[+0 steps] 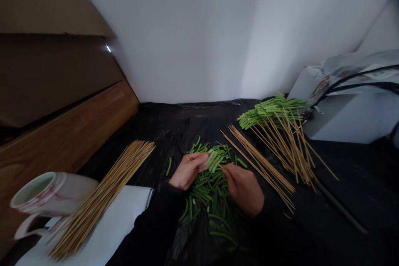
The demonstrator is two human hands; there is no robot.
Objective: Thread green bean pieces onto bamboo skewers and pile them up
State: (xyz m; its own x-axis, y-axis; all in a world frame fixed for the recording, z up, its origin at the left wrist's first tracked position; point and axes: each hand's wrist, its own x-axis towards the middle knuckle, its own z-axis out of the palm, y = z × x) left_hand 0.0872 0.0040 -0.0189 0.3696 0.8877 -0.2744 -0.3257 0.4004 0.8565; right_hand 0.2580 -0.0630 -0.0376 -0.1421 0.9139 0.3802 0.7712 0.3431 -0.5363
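My left hand (188,170) pinches a small row of green bean pieces (213,159) between thumb and fingers. My right hand (244,188) grips a thin bamboo skewer (222,167) whose tip meets those pieces. Both hands hover over a loose pile of cut green beans (208,191) on black plastic sheeting (174,124). Finished bean skewers (274,112) lie stacked at the back right, sticks fanning toward me.
A bundle of bare skewers (106,193) lies at the left, partly on a white sheet (115,224). More bare skewers (258,162) lie right of my hands. A white jug (40,199) sits at far left, a wooden panel (68,137) behind it, a white box (349,112) at right.
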